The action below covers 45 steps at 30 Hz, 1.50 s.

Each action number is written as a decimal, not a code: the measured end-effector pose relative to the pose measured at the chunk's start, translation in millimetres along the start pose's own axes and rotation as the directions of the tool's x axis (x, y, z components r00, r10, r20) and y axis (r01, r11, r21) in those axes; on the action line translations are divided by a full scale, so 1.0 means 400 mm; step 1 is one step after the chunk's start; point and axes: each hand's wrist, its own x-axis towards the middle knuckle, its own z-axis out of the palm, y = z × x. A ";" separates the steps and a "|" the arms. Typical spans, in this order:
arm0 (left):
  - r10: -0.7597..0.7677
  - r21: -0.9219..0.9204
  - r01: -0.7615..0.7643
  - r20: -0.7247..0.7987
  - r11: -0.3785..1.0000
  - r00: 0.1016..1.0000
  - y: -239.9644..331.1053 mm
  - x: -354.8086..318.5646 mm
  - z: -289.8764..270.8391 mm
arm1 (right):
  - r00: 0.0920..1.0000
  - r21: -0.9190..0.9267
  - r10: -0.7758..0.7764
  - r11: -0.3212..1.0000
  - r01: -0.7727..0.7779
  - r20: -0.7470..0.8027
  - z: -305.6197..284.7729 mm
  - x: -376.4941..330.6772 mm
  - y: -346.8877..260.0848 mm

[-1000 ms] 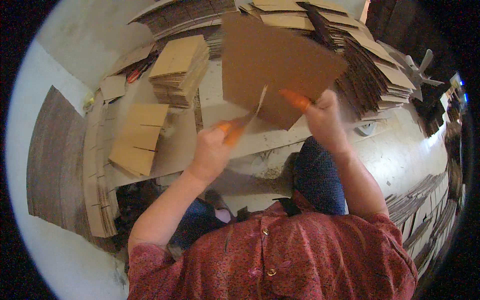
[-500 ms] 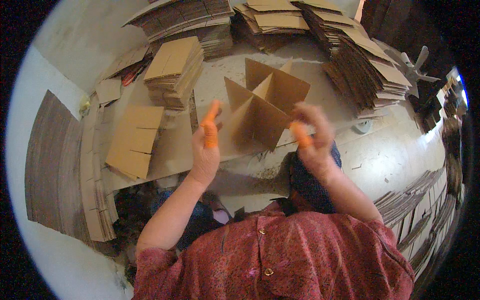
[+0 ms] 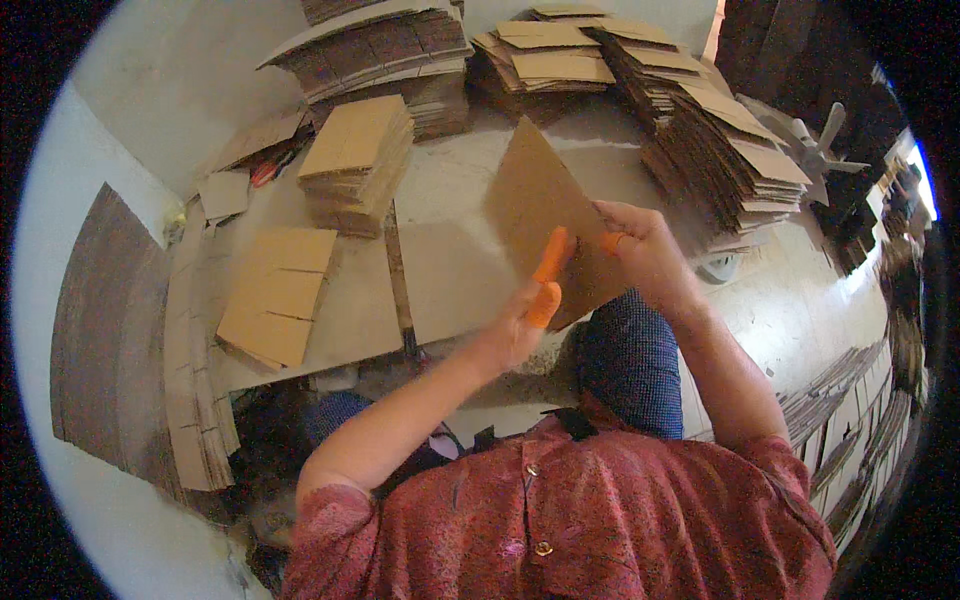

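- The pale surface (image 3: 455, 185) spreads across the middle of the view, loaded with cardboard on every side.
- Tall heaps of brown cardboard sheets (image 3: 730, 150) stand along the far right, leaning and fanned out; a second layered heap (image 3: 385, 50) sits at the far edge, left of centre.
- A dark ribbed panel (image 3: 105, 330) lies at the far left, well apart from the hands.
- A squared stack of tan pieces (image 3: 355, 160) stands on the surface left of centre, and a flatter slotted stack (image 3: 275, 295) lies nearer the person, just below it.
- The cardboard sheet (image 3: 535, 205) is held up off the surface in front of the person, tilted with one corner pointing away, between the two hands and above a blue-clad knee (image 3: 630, 360).
- The right hand (image 3: 645, 250) grips the sheet's right edge, fingers (image 3: 612, 242) clamped on it, one wearing an orange cot.
- The left hand (image 3: 525, 320) meets the sheet's lower edge, its orange-tipped fingers (image 3: 550, 265) raised and pressed against the cardboard, grasping it from below.
- A small white fan-like object (image 3: 820, 150) shows beyond the right-hand heaps.
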 end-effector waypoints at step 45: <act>0.041 0.898 0.420 -0.428 0.130 0.903 0.020 -0.267 -0.439 | 0.988 0.011 -0.026 1.000 0.028 -0.151 0.181 0.071 0.167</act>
